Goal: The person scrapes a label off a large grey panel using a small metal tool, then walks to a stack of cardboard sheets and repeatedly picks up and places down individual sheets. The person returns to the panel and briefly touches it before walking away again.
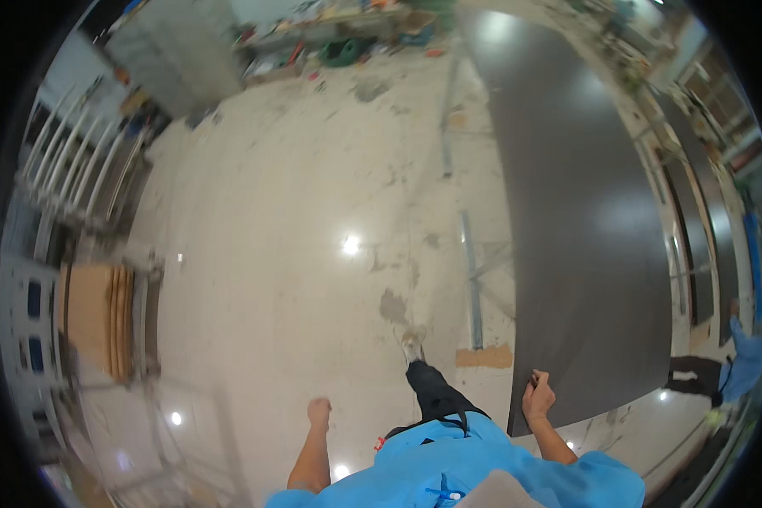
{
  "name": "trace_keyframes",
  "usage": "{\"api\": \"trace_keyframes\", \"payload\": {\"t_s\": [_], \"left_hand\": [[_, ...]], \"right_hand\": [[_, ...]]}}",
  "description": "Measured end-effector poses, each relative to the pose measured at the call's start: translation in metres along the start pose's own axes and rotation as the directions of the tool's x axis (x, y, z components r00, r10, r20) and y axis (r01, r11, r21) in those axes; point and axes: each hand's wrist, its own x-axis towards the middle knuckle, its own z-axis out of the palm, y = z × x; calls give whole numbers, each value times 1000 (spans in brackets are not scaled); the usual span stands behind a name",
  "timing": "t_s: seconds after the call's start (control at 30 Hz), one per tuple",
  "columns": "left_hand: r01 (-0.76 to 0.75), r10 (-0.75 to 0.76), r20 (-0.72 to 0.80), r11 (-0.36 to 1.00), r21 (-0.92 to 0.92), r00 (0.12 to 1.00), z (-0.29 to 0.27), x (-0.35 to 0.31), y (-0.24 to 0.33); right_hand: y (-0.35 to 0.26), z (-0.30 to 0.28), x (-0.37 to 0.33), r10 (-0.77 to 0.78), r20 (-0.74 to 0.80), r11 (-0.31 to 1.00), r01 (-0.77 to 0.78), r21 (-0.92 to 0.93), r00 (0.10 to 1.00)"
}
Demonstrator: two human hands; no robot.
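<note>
A large dark grey panel [584, 212] lies flat on a low metal frame and fills the right half of the view. My right hand [538, 395] rests its fingers on the panel's near edge, close to the near left corner. My left hand [318, 413] hangs free over the pale floor [296, 254] with its fingers curled into a loose fist, holding nothing. My blue sleeves and one dark trouser leg with a light shoe [412, 345] show at the bottom.
A metal support frame [474, 279] runs under the panel's left edge. Stacked boards on a rack [102, 313] stand at the left. White railings [68, 169] lie at the upper left. A cluttered bench [339, 42] is far off. Another person in blue [737, 364] bends at the right.
</note>
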Motion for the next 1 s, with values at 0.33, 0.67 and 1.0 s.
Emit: {"api": "trace_keyframes", "payload": {"t_s": [0.33,0.67,1.0], "left_hand": [[45,32,301,968,-248,953,71,40,237],[-161,130,323,984,72,937,13,234,434],[-272,291,301,957,-104,908,14,409,767]], "right_hand": [[-183,34,256,54,-155,841,39,540,986],[-474,116,475,-407,-139,732,413,542,903],[-415,209,633,353,51,644,-282,711,934]]}}
